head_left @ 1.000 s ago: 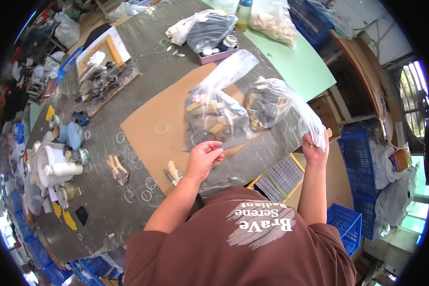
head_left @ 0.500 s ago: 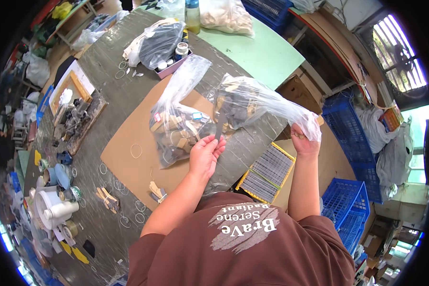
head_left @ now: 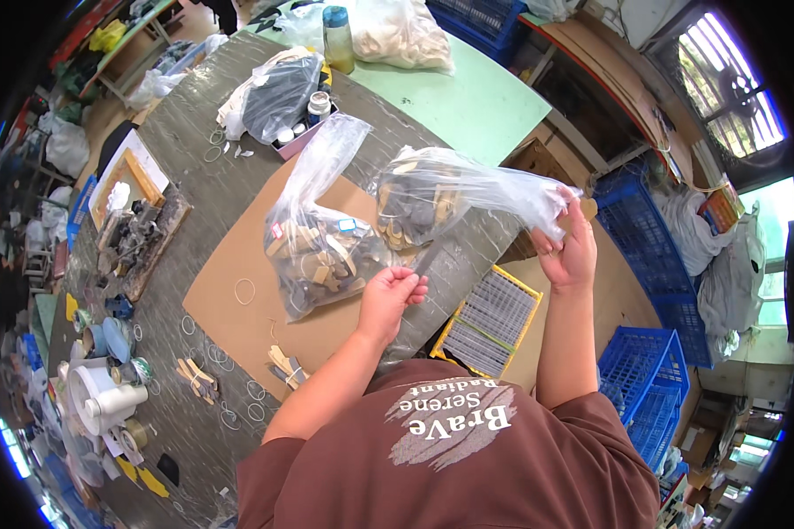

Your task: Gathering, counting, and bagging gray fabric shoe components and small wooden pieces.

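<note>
My right hand [head_left: 568, 250] pinches the gathered neck of a clear plastic bag [head_left: 490, 189], pulling it out to the right. Dark grey and tan flat pieces fill the bag's other end, which lies on the table. Closed on a narrow dark grey strip [head_left: 429, 259], my left hand [head_left: 392, 300] is just below that bag. Beside it on the left lies a second clear bag [head_left: 313, 242] of similar tan and dark pieces, with small red-edged and blue-edged labels. It rests on a sheet of brown cardboard [head_left: 225, 295], its neck pointing away from me.
Small bundles of tan and dark strips [head_left: 197, 379] and loose rubber bands [head_left: 244, 291] lie to the left. A yellow-edged crate [head_left: 488, 322] stands near my right forearm. Blue crates [head_left: 641, 375] are at the right. A shallow box with jars [head_left: 302, 137] and a bottle [head_left: 337, 40] stand farther back.
The strip in my left hand has tilted to the right. My right hand has moved slightly up, its fingers shifting on the bag neck. The whole view has shifted a little.
</note>
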{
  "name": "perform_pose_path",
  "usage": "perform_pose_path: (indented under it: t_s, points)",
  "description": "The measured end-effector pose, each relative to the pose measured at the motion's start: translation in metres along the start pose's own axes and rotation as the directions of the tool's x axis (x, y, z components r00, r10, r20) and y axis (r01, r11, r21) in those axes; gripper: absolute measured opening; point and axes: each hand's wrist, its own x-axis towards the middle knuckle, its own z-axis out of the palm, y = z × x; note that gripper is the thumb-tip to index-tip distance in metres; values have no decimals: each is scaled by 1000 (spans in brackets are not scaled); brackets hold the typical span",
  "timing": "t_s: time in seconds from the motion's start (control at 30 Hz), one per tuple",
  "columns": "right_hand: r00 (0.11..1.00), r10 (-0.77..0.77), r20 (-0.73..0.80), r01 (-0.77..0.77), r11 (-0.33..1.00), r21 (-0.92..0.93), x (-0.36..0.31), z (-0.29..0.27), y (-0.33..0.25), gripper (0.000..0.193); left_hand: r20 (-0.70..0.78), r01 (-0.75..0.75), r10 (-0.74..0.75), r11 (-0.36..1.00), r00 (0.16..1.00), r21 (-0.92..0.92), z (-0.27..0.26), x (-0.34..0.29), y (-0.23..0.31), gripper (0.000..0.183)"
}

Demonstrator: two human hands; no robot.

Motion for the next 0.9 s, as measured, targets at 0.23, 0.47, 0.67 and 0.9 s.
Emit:
perform_pose_path:
  t_s: [0.23, 0.47, 0.67, 0.9]
  points:
    - [745, -573, 342, 407, -17, -913, 18, 22, -1, 40, 377, -280, 130, 884, 917, 376, 22, -5, 19, 7]
    - [911, -256, 322, 334, 2, -943, 44, 47, -1, 19, 828, -935, 458, 291, 323, 203, 118, -14, 72, 13]
    - [970, 62, 234, 214, 230, -949, 58, 71, -21, 11, 620, -818, 645, 14, 447, 575, 111, 56, 79, 13]
    - [948, 303, 96, -197, 797, -571, 58, 67, -24, 12, 771, -922, 636, -320, -36, 220, 136, 22, 92, 18]
